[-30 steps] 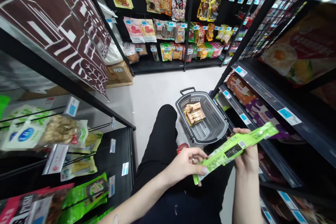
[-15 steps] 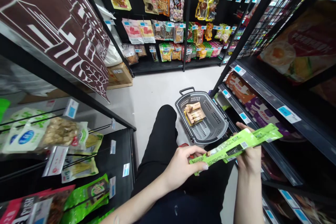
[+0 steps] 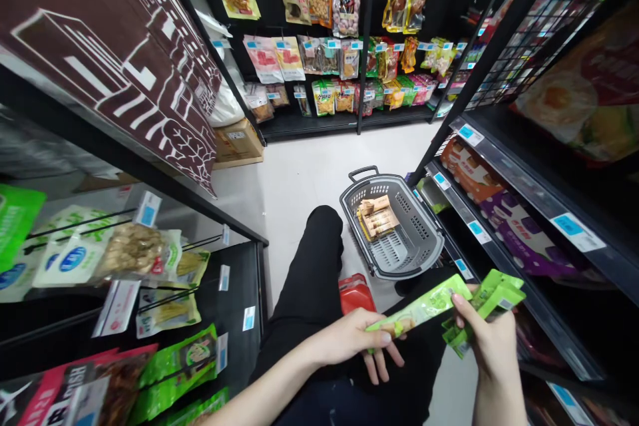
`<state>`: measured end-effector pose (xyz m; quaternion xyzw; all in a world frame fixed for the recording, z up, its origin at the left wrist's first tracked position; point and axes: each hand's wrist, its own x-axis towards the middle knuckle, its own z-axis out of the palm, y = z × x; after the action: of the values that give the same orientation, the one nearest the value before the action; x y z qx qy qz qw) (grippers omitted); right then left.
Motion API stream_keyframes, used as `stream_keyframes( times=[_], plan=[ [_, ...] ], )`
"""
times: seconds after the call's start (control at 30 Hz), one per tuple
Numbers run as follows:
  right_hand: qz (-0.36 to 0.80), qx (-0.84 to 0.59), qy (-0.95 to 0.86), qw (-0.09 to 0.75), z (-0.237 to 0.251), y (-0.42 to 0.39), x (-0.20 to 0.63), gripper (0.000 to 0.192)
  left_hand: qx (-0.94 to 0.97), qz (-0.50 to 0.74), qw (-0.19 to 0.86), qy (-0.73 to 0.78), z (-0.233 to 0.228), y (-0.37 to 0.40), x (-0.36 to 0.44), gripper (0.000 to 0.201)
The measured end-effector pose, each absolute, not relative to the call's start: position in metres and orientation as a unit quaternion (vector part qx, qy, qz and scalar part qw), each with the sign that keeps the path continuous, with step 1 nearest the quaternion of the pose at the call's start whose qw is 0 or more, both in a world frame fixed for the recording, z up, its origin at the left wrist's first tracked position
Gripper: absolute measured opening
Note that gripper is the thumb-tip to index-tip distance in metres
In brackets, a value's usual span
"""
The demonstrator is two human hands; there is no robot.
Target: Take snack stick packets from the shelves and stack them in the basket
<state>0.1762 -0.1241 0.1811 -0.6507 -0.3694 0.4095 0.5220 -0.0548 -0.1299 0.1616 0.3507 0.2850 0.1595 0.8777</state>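
Note:
Between my two hands stretches a long, slim green snack packet. My left hand grips its near end between thumb and fingers, with the other fingers spread below. At the packet's far end, the thumb of my right hand presses on it. That same hand also clasps several more green packets, which stick out to the right and below. Print on the packets is too small to read. Beyond my hands, a grey shopping basket stands on the floor, holding tan-and-yellow packages.
Black shelves with boxed goods run close along the right. Hanging snack bags and metal hooks jut out at left. A back rack crosses the aisle end. A red object lies beside my knee; a cardboard box sits further off.
The long packet has turned its printed face up and split away from the others. My right hand has moved right and down with the remaining packets. The camera view has shifted slightly left.

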Motion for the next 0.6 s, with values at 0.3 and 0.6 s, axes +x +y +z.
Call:
stream_keyframes(
  times=[0.3,0.6],
  plan=[
    [0.498,-0.661,-0.305,0.471,0.129,-0.049,0.161,0.047,0.367,0.228,0.796,0.424,0.13,-0.05,-0.03,0.035],
    [0.515,-0.726,-0.398,0.22,0.012,0.029,0.154,0.046,0.345,0.205,0.715,0.573,0.019,0.058,0.01,0.043]
  ],
)
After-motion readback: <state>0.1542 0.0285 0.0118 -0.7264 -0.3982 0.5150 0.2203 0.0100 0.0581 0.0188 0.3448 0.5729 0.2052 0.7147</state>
